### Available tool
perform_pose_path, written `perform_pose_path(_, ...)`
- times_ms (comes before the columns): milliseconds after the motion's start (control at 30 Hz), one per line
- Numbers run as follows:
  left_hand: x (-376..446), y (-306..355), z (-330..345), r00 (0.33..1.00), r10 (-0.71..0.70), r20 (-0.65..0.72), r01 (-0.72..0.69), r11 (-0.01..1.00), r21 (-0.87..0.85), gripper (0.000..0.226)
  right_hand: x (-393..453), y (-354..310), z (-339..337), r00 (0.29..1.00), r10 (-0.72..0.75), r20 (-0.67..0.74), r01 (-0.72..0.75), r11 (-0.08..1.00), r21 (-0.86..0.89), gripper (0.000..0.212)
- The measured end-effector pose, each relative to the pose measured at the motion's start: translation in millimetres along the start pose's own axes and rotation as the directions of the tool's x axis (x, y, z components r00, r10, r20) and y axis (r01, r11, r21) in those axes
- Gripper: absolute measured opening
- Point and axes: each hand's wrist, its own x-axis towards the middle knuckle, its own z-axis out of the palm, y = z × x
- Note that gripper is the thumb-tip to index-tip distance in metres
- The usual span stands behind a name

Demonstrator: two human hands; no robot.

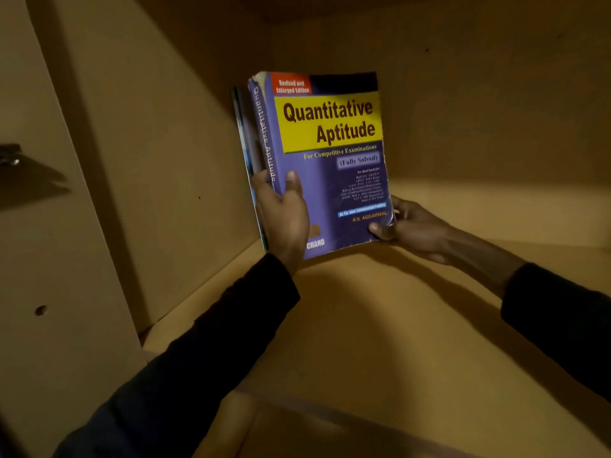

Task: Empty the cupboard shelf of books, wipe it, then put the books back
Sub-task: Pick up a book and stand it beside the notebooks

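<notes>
A thick purple book (325, 166) with a yellow title panel reading "Quantitative Aptitude" stands upright on the wooden cupboard shelf (380, 325), near the left wall. A thinner dark book (240, 127) stands behind it against that wall. My left hand (284, 216) grips the purple book's spine at its lower left, thumb on the cover. My right hand (410, 226) pinches the book's lower right corner, thumb on the cover. Both forearms wear dark sleeves.
The cupboard's left side wall (158, 160) and back wall (479, 110) enclose the shelf. The shelf's front edge (297, 401) lies below my arms. A metal hinge (11, 157) sits on the panel at far left.
</notes>
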Motion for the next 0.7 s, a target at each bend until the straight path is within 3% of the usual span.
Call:
perform_pose_path(233,22.7,-39.2,3.4,0.996,0.024,-0.081,-0.021,0.999,0.038,0.034,35.0,25.9,18.0,0.995,0.026,-0.101,-0.027,1.000,-0.012,0.046)
perform_pose_path(500,35.6,-69.3,-1.7,1.000,0.007,-0.016,-0.007,1.000,0.025,0.042,81.5,60.1,43.3,0.974,0.103,-0.204,-0.100,0.995,0.024,0.044)
perform_pose_path(700,48.7,-80.6,-5.6,0.998,0.061,-0.014,-0.060,0.994,0.087,0.025,108.5,64.2,51.6,0.967,0.101,-0.235,-0.096,0.995,0.032,0.044)
